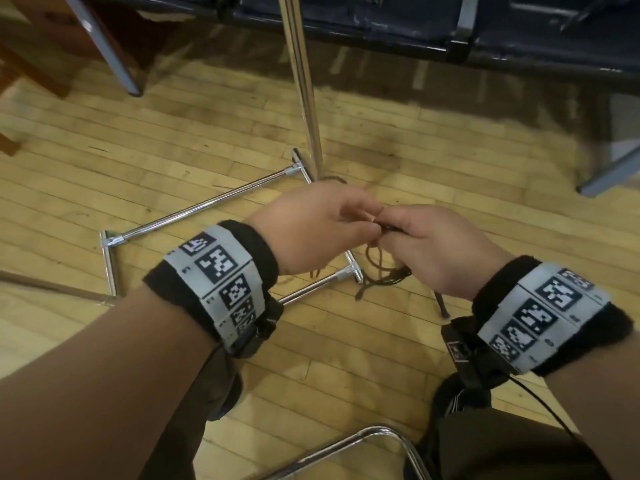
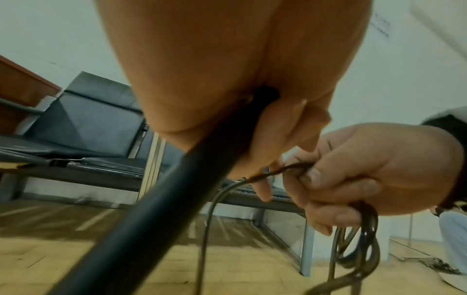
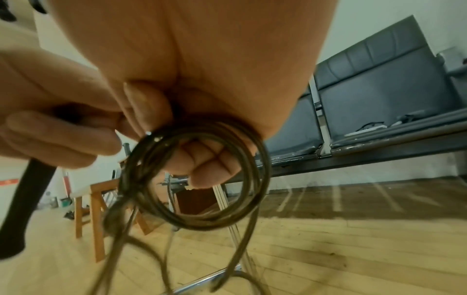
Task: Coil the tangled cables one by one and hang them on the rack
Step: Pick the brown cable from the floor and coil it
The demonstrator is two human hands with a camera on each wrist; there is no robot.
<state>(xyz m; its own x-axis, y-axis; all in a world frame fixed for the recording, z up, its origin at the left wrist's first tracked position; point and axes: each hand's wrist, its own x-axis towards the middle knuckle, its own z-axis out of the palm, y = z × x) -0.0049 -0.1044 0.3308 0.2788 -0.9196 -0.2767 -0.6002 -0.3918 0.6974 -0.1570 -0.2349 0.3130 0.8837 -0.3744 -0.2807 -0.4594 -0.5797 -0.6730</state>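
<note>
Left hand (image 1: 311,230): fingers curled, thumb and fingertips pinching a thin dark strand of the cable (image 3: 199,175) where it meets the other hand. In the left wrist view a thicker black rubbery lead runs out from under the palm; whether that belongs to the same cable I can't tell.

Cable: slim, smooth, dark brown-black, round section. Several turns already form a neat round coil, loose ends and a small loop dangling below it above the floor.

Right hand (image 1: 426,247): closed around the coil, fingers wrapped through the loops, thumb pressing the strands at the top. Both hands touch, held in mid-air.

Rack (image 1: 304,98): chromed tube, shiny, upright post rising from a rectangular tube base on the floor just beyond the hands. Cable not on it.

Floor (image 1: 173,150): pale wood strips, scuffed, darker worn patch toward the back.

Black padded bench seating (image 1: 415,26) with metal frame along the far side, vinyl-looking cushions. Both wrists carry grey bands with black-and-white square markers.
</note>
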